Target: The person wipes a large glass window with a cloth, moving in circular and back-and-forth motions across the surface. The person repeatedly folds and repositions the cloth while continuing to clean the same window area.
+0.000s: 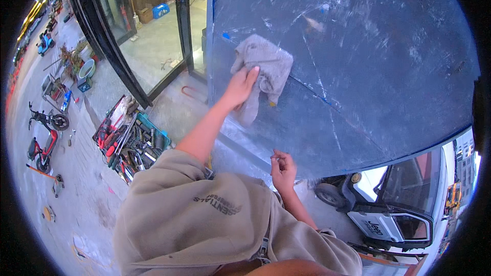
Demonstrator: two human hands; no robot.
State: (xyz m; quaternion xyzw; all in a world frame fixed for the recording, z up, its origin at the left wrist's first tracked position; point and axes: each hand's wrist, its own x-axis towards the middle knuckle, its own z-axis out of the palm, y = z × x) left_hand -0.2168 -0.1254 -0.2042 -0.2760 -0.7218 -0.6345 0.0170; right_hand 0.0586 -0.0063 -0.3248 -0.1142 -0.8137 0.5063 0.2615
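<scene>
My left hand (240, 88) grips a grey cloth (268, 61) and presses it against a large dark blue panel (358, 71). The cloth lies partly spread on the surface, with one fold hanging below my fingers. White scuffs, smears and long scratch lines mark the panel, and a small blue spot (226, 36) shows near its left edge. Close to the panel's lower edge is my right hand (284, 167), held up with its fingers curled together. Whatever may be between those fingers is too small to make out.
A heap of hand tools (135, 140) lies on the ground to my left, beside a glass door (138, 30) with a dark frame. Farther left stands a red scooter (46, 143). A white off-road vehicle (394, 199) is at the lower right, behind the panel's edge.
</scene>
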